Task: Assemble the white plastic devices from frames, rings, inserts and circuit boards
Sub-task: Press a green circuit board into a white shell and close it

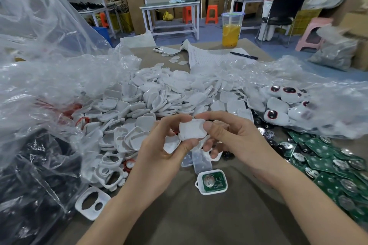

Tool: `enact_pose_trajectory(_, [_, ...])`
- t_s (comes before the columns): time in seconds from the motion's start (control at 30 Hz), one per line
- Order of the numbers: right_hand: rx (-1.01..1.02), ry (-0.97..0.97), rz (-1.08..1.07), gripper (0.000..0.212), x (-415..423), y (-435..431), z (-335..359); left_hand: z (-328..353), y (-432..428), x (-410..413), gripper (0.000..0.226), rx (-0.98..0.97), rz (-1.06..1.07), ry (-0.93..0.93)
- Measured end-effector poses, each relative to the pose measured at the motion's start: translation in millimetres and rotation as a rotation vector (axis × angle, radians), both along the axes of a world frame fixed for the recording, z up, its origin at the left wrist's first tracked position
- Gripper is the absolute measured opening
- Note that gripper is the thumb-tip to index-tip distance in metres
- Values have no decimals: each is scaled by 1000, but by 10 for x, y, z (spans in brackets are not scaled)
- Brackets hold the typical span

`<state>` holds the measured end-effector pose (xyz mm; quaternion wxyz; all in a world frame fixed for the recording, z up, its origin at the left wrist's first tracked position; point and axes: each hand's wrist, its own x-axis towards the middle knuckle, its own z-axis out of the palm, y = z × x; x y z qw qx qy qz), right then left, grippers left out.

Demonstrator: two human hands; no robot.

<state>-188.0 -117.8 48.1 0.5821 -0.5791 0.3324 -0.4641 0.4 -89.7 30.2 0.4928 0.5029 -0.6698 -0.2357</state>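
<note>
A worker's left hand (159,145) and right hand (231,137) pinch one white plastic shell (192,129) between curled fingers (209,126) over a counter (199,215) (a board-fitted frame (212,182) lies nearby).

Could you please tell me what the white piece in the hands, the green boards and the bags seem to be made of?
White piece, held by left hand and right hand: probably moulded plastic, matt, with even colour and rounded corners. Green boards: likely glossy laminate carrying shiny metal discs. Bags: thin clear plastic film, crinkled and glossy.
</note>
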Motion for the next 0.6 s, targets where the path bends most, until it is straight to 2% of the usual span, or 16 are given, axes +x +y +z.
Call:
enact_pose_trajectory(0.23, [-2,5,-7,26,-8,-10,-4,47,42,-20,33,22,-140,235])
enact_pose_trajectory(0.6, [67,-30,-89,21,-10,-37,1,60,40,-31,22,40,-182,325])
